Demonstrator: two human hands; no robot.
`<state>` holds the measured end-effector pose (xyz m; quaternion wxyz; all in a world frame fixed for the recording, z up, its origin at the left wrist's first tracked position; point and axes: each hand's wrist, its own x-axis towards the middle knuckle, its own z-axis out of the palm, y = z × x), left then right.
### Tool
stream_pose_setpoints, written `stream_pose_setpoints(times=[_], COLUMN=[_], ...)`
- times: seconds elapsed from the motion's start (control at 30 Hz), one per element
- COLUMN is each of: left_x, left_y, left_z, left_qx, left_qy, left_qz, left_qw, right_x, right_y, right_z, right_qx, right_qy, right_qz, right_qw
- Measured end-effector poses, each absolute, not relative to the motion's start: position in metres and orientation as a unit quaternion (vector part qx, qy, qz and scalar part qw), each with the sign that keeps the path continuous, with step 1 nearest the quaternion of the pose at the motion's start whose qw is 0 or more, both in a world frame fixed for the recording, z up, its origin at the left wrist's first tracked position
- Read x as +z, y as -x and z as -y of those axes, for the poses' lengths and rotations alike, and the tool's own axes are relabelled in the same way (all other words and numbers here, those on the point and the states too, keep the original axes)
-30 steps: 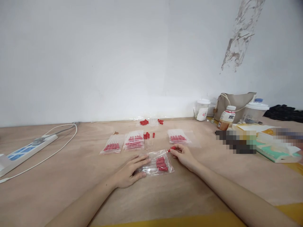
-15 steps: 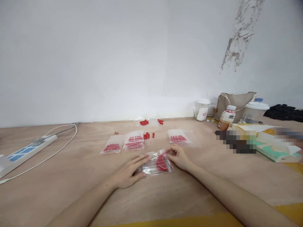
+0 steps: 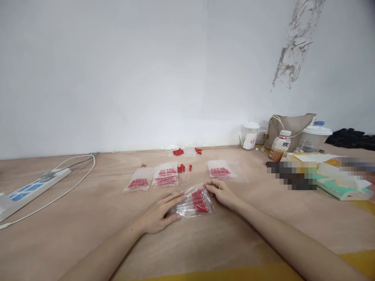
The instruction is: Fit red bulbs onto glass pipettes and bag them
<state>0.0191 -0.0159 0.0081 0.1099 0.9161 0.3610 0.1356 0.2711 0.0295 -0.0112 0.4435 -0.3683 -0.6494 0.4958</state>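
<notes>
A clear zip-lock bag of glass droppers with red rubber bulbs lies slanted on the table in front of me. My left hand rests on the bag's left end, fingers stretched out over the glass tubes. With thumb and fingertips, my right hand pinches the upper right corner, by the red-lined zip edge. Beyond the hands lie loose droppers, flanked by a stack of filled bags and a single filled bag to the left. More bagged droppers are at the right.
Loose red bulbs lie on plastic near the wall. At left is a white power strip with a cable. To the right stand a lidded cup, a drink bottle, a grey bag and a green-and-white box.
My right fingertips have shifted slightly along the bag's zip edge, and the bulb end has flattened a little. My left hand stays on the bag, nearly unmoved.
</notes>
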Motion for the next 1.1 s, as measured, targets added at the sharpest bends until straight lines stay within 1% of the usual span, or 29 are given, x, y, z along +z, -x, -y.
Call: stream_pose_setpoints(times=[0.07, 0.13, 0.3, 0.4, 0.5, 0.6, 0.67, 0.73, 0.83, 0.97, 1.1], left_x=[0.008, 0.008, 0.008, 0.008, 0.008, 0.009, 0.009, 0.009, 0.01, 0.009, 0.008], left_y=[-0.019, -0.019, -0.019, -0.018, -0.017, -0.017, -0.018, -0.018, -0.018, -0.017, -0.017], left_z=[0.016, 0.016, 0.016, 0.017, 0.016, 0.016, 0.016, 0.017, 0.017, 0.017, 0.017], left_qx=[0.135, 0.135, 0.148, 0.157, 0.154, 0.147, 0.147, 0.147, 0.146, 0.146, 0.147], left_qy=[-0.917, -0.917, -0.917, -0.913, -0.909, -0.908, -0.908, -0.908, -0.907, -0.909, -0.907], left_qz=[-0.359, -0.357, -0.349, -0.356, -0.369, -0.374, -0.373, -0.375, -0.376, -0.373, -0.378], left_qw=[0.113, 0.116, 0.126, 0.124, 0.121, 0.12, 0.12, 0.12, 0.121, 0.115, 0.115], right_x=[-0.014, -0.016, -0.015, -0.009, 0.0, 0.004, 0.003, -0.001, -0.009, -0.013, -0.008], right_y=[-0.27, -0.269, -0.268, -0.277, -0.294, -0.312, -0.321, -0.326, -0.329, -0.349, -0.386], right_z=[-0.029, -0.028, -0.025, -0.026, -0.033, -0.047, -0.058, -0.068, -0.078, -0.086, -0.099], right_qx=[0.521, 0.539, 0.567, 0.565, 0.558, 0.532, 0.479, 0.418, 0.374, 0.329, 0.216], right_qy=[0.405, 0.429, 0.394, 0.401, 0.376, 0.377, 0.425, 0.486, 0.551, 0.634, 0.73], right_qz=[0.598, 0.581, 0.628, 0.624, 0.604, 0.531, 0.482, 0.457, 0.462, 0.487, 0.489], right_qw=[0.455, 0.434, 0.36, 0.361, 0.427, 0.541, 0.599, 0.616, 0.587, 0.502, 0.427])
